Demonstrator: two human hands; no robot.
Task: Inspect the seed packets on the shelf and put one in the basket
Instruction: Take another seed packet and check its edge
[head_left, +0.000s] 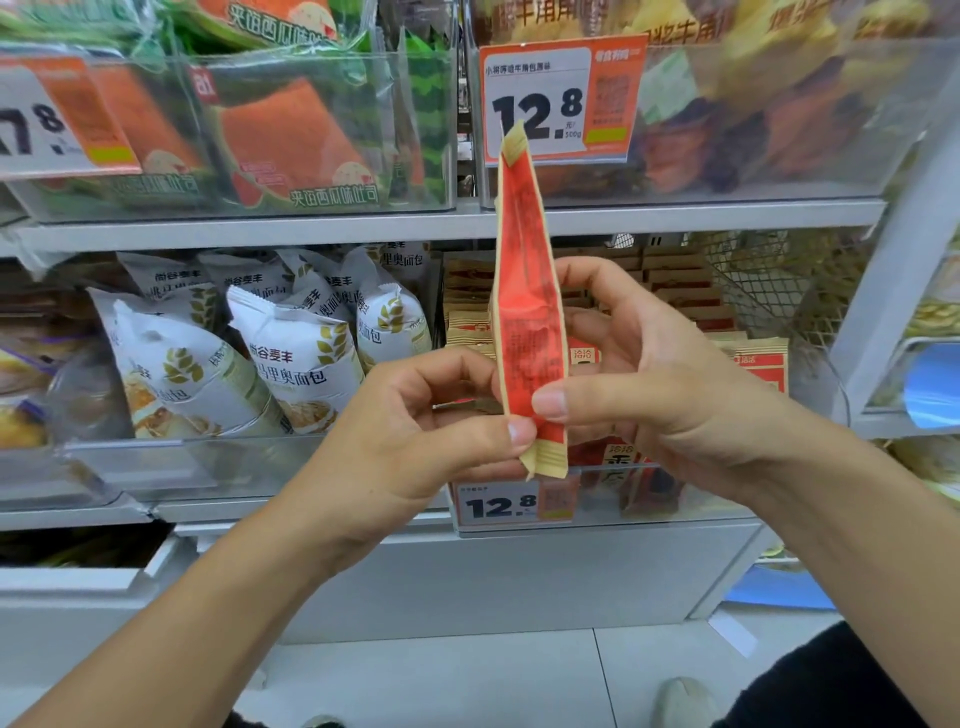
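Observation:
A red seed packet (525, 291) with tan sealed ends stands upright and nearly edge-on in front of the shelf. My left hand (415, 431) pinches its lower edge between thumb and fingers. My right hand (649, 364) grips the packet from the right, thumb across its lower front and fingers behind it. More red and tan seed packets (675, 296) lie stacked in the clear bin (717, 499) behind my hands. No basket is in view.
White bread bags (291, 358) fill the bin to the left. Watermelon toast packs (291, 140) and a 12.8 price tag (558, 101) sit on the shelf above. A wire mesh divider (779, 280) stands at the right. White floor tiles (467, 675) lie below.

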